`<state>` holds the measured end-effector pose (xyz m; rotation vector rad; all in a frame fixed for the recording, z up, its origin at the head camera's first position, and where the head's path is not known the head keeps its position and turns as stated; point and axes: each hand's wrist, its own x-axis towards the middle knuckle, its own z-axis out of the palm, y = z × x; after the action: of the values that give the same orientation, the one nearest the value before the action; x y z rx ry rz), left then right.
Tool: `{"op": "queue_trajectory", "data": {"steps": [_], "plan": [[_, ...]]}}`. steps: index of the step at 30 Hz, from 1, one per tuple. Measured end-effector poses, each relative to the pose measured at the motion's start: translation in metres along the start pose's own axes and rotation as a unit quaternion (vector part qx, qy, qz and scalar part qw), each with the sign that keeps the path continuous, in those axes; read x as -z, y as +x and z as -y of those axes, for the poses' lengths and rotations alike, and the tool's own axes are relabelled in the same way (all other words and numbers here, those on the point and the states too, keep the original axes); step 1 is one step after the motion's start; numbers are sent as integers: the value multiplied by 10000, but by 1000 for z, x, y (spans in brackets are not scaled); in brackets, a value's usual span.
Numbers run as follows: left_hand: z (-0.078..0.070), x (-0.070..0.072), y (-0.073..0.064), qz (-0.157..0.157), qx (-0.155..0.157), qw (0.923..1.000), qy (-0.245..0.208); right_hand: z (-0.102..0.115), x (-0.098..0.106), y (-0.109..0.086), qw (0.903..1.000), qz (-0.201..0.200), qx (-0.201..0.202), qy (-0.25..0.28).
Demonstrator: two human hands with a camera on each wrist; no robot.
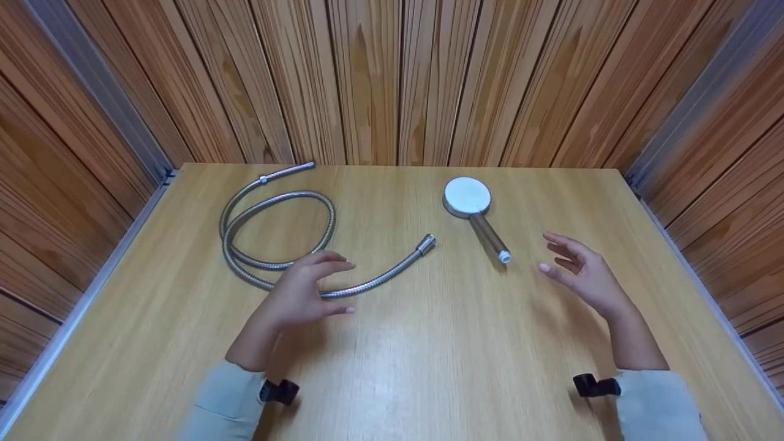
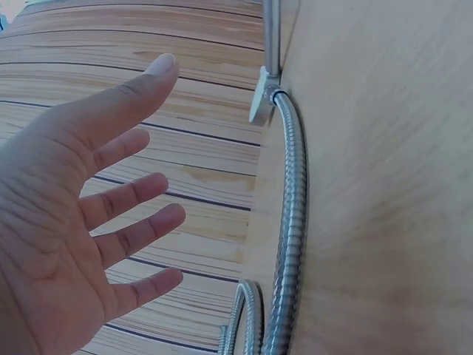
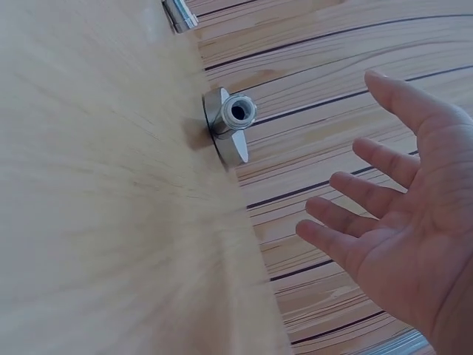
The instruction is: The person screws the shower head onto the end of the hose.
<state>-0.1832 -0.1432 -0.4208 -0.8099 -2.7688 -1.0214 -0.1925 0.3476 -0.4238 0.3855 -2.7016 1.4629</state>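
A coiled metal shower hose [image 1: 380,281] lies on the left half of the table, its wider end fitting [image 1: 427,244] pointing toward the middle. Right of it rests a shower head [image 1: 467,196] with a round pale face, its brown-grey handle [image 1: 488,236] slanting toward the front right. My left hand [image 1: 300,291] hovers over the near part of the hose, fingers spread, holding nothing; it hides a piece of the coil in the head view. To the right of the handle's threaded end [image 3: 239,112], my right hand [image 1: 585,278] is raised with relaxed fingers and an empty palm.
The wooden table [image 1: 392,380] has a metal-trimmed edge along its sides. Wood-plank walls [image 1: 367,79] close it in at the back, left and right. A small black device [image 1: 279,392] sits at the left sleeve cuff, another black device [image 1: 595,386] at the right one.
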Motion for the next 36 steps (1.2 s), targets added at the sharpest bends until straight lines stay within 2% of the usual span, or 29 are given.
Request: {"op": "queue_trajectory", "data": {"steps": [10, 15, 19, 26, 33, 36], "plan": [[-3, -11, 13, 237, 220, 9984, -474, -4, -6, 11, 9971, 127, -319, 686], [-5, -18, 19, 287, 219, 9986, -385, -8, -10, 14, 9941, 93, -383, 1011], [-6, -24, 25, 254, 123, 9992, -294, -11, -13, 16, 9917, -50, -320, 1247], [-9, -35, 33, 241, -15, 9985, -490, -16, -21, 22, 9898, -141, -308, 1381], [-11, -49, 45, 80, -130, 9980, -606, -17, -26, 28, 9815, -57, -632, 1806], [-12, -56, 51, 24, -50, 9971, -761, -17, -25, 31, 9778, -12, -725, 1964]]}}
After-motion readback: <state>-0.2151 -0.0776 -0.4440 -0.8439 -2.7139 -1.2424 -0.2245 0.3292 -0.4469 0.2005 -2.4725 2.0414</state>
